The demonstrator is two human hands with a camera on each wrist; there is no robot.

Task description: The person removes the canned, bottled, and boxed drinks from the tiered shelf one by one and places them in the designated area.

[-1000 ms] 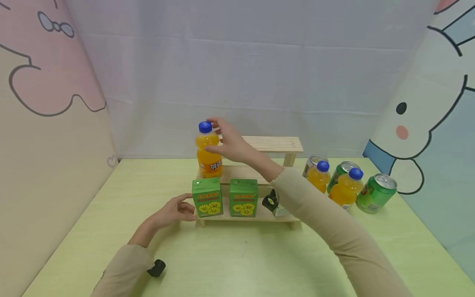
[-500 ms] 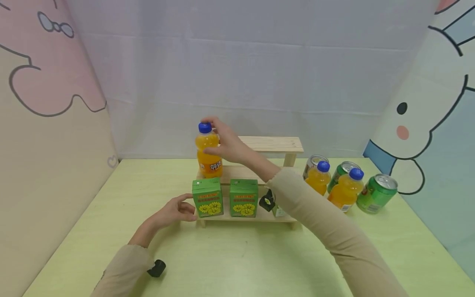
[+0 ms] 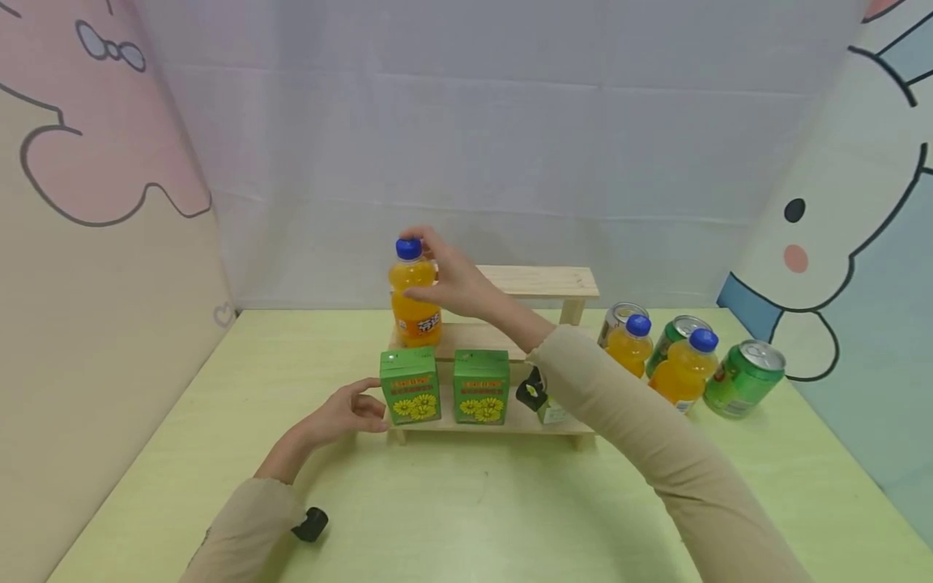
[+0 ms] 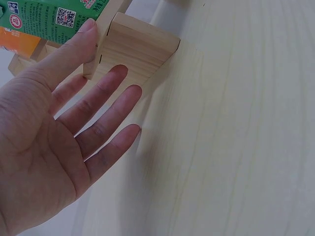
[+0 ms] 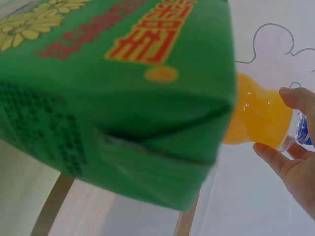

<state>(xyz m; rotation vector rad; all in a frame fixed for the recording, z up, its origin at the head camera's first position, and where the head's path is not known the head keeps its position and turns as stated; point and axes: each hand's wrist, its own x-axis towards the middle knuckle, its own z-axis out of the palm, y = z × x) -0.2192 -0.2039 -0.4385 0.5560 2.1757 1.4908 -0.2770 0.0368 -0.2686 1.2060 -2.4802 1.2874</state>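
My right hand [image 3: 461,283] grips an orange soda bottle [image 3: 415,306] with a blue cap, thumb on one side and fingers on the other near its neck. The bottle stands upright at the left end of the middle tier of a wooden shelf [image 3: 543,281]. In the right wrist view, the bottle [image 5: 263,115] shows partly behind a large green carton. Below, my left hand [image 3: 342,414] lies beside the left green drink carton [image 3: 411,389] on the lowest tier. In the left wrist view its fingers [image 4: 106,130] are spread, with the thumb near the carton [image 4: 54,19] and shelf edge.
A second green carton [image 3: 482,389] stands in the middle of the lowest tier; a third [image 3: 554,413] is mostly hidden by my right sleeve. On the table's right stand two more orange soda bottles [image 3: 685,371] and several cans [image 3: 745,379]. Walls enclose the back and sides.
My right hand's fingers have closed in further over the bottle's cap and neck. The bottle stays at the shelf's left end; my left hand has hardly moved.
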